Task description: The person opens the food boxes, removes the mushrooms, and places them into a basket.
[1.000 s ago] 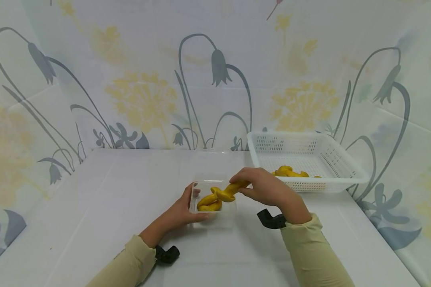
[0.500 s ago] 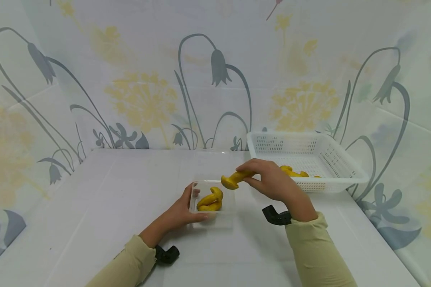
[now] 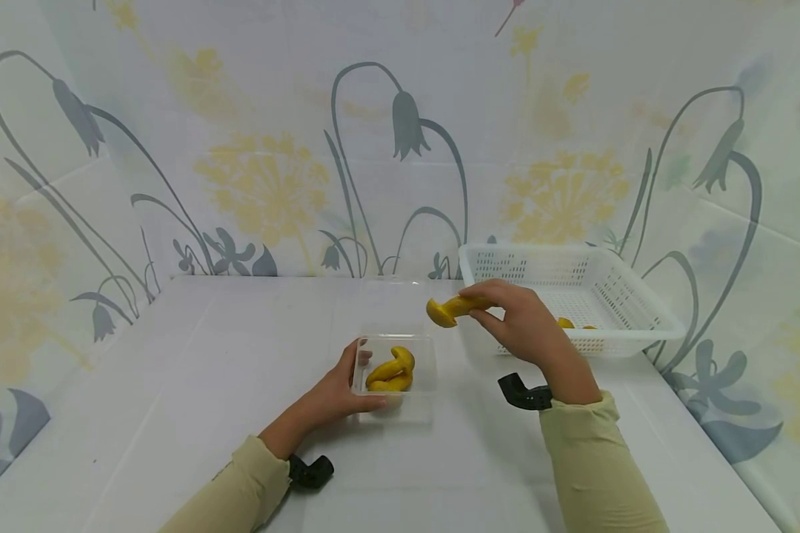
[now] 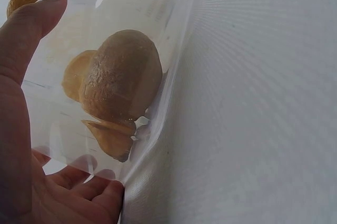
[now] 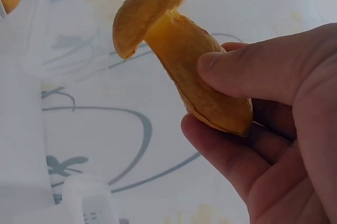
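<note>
My left hand (image 3: 336, 390) grips a clear plastic box (image 3: 424, 364) by its left side, thumb at the near wall and fingers behind. Yellow mushrooms (image 3: 393, 371) lie in the box's left part. In the left wrist view, a mushroom cap (image 4: 124, 74) shows through the clear wall. My right hand (image 3: 523, 326) pinches another yellow mushroom (image 3: 445, 312) by its stem, above and to the right of the box, in front of the basket. Its broad cap (image 5: 150, 11) points away from the fingers in the right wrist view.
A white perforated basket (image 3: 623, 337) stands at the back right, with yellow mushrooms (image 3: 565, 323) partly hidden by its front rim and my right hand. Behind the box is a faint transparent edge (image 3: 393, 282). A flower-printed sheet (image 3: 273, 178) backs the white table (image 3: 227, 348).
My right hand has lifted the mushroom up and to the right, from over the box to in front of the basket. The left hand and box have stayed in place.
</note>
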{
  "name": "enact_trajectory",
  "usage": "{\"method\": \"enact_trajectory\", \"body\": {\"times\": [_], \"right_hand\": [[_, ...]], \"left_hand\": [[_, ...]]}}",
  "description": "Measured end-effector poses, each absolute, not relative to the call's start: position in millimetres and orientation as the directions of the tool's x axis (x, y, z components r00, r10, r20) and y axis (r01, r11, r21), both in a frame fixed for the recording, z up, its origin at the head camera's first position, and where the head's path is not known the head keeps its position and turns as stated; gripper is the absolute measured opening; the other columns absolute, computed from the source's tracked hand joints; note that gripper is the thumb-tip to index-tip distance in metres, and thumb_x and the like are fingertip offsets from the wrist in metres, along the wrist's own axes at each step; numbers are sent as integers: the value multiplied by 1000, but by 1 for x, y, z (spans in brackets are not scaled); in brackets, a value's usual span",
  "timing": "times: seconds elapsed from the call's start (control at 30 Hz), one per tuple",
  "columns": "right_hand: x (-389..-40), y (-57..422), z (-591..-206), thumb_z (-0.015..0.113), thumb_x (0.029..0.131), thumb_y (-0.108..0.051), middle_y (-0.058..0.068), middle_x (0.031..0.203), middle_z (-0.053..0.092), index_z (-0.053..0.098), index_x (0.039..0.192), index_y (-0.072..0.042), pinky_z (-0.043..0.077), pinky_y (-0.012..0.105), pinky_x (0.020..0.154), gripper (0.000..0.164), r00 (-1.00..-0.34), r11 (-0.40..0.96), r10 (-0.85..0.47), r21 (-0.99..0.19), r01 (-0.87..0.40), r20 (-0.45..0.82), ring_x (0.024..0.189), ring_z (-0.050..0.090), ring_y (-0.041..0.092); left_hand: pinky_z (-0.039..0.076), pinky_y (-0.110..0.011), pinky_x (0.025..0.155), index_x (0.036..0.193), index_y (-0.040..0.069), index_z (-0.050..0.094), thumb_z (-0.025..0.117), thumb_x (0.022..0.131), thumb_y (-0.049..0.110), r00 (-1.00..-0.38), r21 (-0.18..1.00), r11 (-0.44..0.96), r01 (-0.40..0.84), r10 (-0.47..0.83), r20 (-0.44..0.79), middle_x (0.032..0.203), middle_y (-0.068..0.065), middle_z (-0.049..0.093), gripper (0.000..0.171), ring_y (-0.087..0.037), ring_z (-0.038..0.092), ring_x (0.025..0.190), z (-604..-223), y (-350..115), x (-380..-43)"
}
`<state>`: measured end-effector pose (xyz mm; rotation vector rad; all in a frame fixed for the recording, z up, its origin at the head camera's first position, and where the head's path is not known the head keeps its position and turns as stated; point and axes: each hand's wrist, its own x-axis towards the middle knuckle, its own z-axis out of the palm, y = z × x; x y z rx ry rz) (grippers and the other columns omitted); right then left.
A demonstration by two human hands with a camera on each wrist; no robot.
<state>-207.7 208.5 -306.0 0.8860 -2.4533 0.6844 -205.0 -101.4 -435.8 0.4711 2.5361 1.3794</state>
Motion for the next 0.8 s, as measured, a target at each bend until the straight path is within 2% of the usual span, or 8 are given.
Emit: {"method": "enact_trajectory", "body": {"times": [0.3,0.6,0.8], "right_hand": [[-211,221,-304,72,86,-5,7,113,69,69,115,-10,57,40,82,30,-688,699,-384,-293,-653,615,100,68,25],[-213,235,-303,69,89,-7,8,117,67,66,119,-10,56,45,84,31,-737,749,-307,-325,-577,602,100,68,29],[-215,241,-305,69,88,-6,11,116,67,65,119,-8,55,45,85,31,-719,757,-286,-311,-575,634,101,68,31]], "left_hand": [[30,-57,114,155,21,9,81,71,53,-926,835,518,187,378,-27,153,-7,36,115,-33,36,142,-437,-102,-206],[29,-57,114,155,20,10,82,70,53,-926,842,509,181,376,-29,153,-7,36,116,-34,35,142,-436,-101,-206],[29,-57,114,155,19,10,83,70,51,-924,847,499,185,381,-23,153,-8,36,116,-34,34,142,-436,-102,-206]]}}
